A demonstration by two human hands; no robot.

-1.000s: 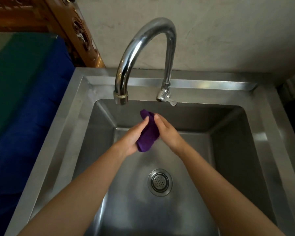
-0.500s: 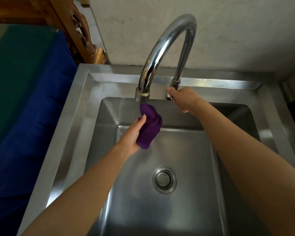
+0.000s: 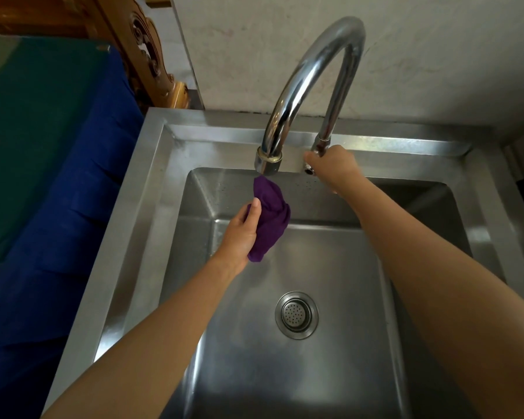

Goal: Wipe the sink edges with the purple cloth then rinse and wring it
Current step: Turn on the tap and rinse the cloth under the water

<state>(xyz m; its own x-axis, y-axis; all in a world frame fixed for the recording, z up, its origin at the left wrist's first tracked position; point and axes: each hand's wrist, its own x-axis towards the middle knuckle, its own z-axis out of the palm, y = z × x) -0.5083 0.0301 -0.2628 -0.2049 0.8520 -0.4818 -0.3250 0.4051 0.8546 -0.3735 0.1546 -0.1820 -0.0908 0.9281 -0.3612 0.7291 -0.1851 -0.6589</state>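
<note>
A bunched purple cloth (image 3: 270,216) hangs in my left hand (image 3: 242,234), held over the steel sink basin. Its top tip sits right under the spout of the tall curved chrome faucet (image 3: 312,77). My right hand (image 3: 333,169) is closed on the faucet handle (image 3: 308,168) at the base of the tap, by the sink's back rim (image 3: 212,137). I cannot make out a stream of water from the spout. The basin walls near the tap carry water droplets.
A round strainer drain (image 3: 296,314) sits in the basin floor. A blue cloth-covered surface (image 3: 55,207) with green cloth lies to the left of the sink. Carved wooden furniture (image 3: 146,55) stands at the back left, against a pale wall.
My right hand let go of the cloth and moved up to the faucet handle. My left hand raised the cloth until its tip reached the spout.
</note>
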